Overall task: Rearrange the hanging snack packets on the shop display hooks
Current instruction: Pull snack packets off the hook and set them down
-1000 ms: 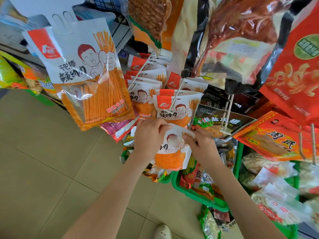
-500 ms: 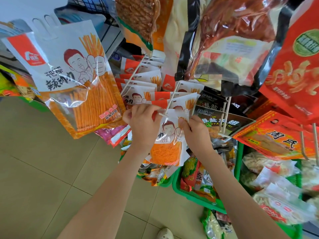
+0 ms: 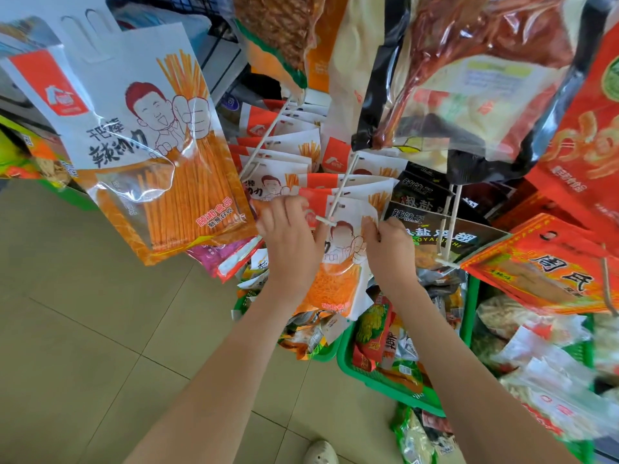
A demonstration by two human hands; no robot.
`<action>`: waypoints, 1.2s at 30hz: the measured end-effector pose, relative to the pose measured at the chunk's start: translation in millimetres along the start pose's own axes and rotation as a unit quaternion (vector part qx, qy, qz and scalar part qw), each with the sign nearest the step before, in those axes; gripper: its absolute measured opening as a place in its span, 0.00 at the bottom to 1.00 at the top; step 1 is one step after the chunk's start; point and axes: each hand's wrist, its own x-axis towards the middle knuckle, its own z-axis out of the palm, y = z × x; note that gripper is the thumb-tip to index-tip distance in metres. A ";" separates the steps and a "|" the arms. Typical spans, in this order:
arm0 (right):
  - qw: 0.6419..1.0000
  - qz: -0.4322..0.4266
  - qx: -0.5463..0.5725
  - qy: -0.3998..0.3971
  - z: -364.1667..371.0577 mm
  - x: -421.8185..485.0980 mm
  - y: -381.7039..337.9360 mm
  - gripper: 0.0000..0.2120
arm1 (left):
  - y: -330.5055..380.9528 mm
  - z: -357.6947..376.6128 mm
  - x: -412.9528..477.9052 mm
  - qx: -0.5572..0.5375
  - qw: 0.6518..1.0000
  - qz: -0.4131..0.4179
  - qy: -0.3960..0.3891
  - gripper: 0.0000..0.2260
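White-and-orange snack packet (image 3: pixel 338 276), printed with a cartoon man above a window of orange strips, is held up at the front end of a white wire display hook (image 3: pixel 345 185). The left hand (image 3: pixel 288 236) pinches the packet's top left corner with curled fingers, right beside the hook's tip. The right hand (image 3: pixel 388 246) pinches the packet's top right edge, thumb and fingers closed on it. The hook's tip lies against the packet's top edge; whether it passes through the hanging hole cannot be told.

Behind the tip, a row of matching packets (image 3: pixel 365 192) hangs along the same hook. On the rack's left side a large packet (image 3: pixel 150 155) of the same brand hangs tilted. Just right of the right hand, black packets (image 3: pixel 435 229) with green and white lettering hang on a neighbouring hook. Further right, a red-orange packet (image 3: pixel 542 276) hangs near the rack's right edge. Below the hands, a green basket (image 3: pixel 368 380) holds mixed snack bags and stands on a beige tiled floor (image 3: pixel 83 329). A pale shoe (image 3: pixel 320 452) shows at the bottom edge.
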 end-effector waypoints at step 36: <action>0.994 -0.023 -0.016 -0.103 -250.2 -167.2 -63.1 0.05 | 206.5 -196.5 -85.1 -0.023 0.918 0.155 -0.364 0.07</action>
